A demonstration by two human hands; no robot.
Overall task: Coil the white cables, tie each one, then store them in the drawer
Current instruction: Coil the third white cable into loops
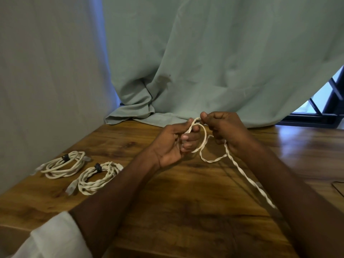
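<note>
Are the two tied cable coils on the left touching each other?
Apart. The head view shows a strip of bare table between the far coil and the near coil.

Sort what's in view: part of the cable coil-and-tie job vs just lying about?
Job:
- loose white cable, gripped by left hand and right hand, first loop formed
- far tied coil, black tie on it
- near tied coil, black tie on it

Lying about:
- green curtain, hem draped on the wooden table
- window frame

No drawer in view.
</note>
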